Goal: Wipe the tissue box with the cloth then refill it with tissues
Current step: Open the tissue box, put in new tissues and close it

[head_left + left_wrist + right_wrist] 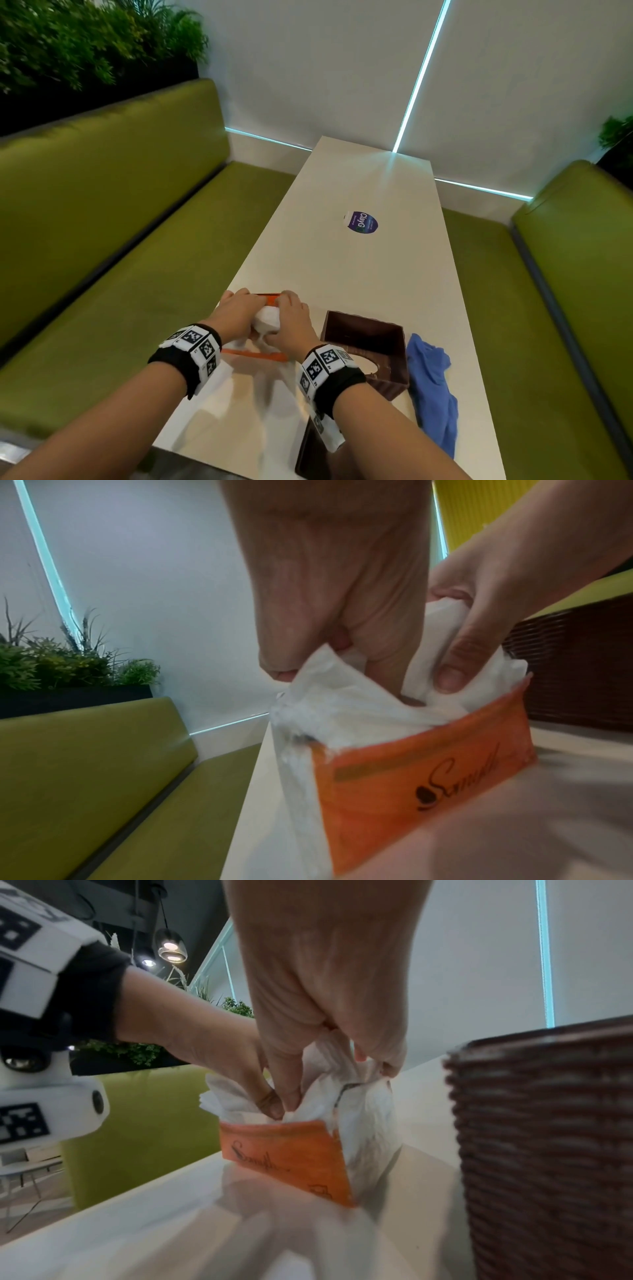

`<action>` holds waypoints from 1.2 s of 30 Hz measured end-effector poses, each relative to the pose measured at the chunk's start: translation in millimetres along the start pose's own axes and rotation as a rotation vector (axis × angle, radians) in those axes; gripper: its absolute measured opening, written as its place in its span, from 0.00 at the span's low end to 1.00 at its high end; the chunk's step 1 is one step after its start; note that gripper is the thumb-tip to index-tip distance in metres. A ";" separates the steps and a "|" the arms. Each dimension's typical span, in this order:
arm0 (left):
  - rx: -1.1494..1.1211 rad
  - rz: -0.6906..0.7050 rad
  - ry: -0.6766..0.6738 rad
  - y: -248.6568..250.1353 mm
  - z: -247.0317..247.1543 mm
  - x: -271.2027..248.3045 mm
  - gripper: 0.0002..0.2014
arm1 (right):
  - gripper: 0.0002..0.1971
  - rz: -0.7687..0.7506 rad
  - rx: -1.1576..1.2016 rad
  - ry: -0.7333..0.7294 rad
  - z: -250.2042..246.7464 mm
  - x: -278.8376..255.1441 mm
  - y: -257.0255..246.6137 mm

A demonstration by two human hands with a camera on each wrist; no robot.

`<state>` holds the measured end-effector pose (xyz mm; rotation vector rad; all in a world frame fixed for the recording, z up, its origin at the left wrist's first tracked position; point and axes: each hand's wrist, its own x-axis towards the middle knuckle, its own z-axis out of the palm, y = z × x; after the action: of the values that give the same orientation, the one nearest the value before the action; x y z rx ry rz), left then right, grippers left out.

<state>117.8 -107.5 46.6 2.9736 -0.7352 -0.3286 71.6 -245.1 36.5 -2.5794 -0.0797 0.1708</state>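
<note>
An orange plastic tissue pack (255, 354) stands on the white table (359, 274), torn at the top. Both hands are in its opening. My left hand (239, 313) pinches the white tissues (269, 320) at the pack's left side, and my right hand (293, 320) grips the same wad from the right. In the left wrist view my left hand (308, 642) curls over the tissues (342, 696) above the pack (428, 777). In the right wrist view my right hand (308, 1042) grips the tissues (363, 1096). The brown woven tissue box (368, 346) sits open just right of the pack. The blue cloth (433, 387) lies crumpled beside it.
A dark brown flat panel (308, 452) lies at the table's near edge under my right forearm. A round purple sticker (362, 222) sits mid-table. Green bench seats (120, 240) flank the table on both sides. A wall closes the far end.
</note>
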 end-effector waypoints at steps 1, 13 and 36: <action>-0.026 0.002 0.007 -0.4 0.6 -1.6 0.23 | 0.32 -0.005 0.015 0.010 0.6 -1.0 -0.4; -0.148 -0.025 0.010 -19.7 -1.5 -15.5 0.32 | 0.26 0.120 0.010 -0.057 -5.0 1.4 7.0; -1.362 -0.065 0.279 -29.9 -86.0 -47.4 0.46 | 0.25 0.033 1.214 0.169 -72.7 -28.2 -17.0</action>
<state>109.4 -58.3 136.3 1.6824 -0.1894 -0.2461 53.4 -271.2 109.6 -1.3733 0.1049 -0.0066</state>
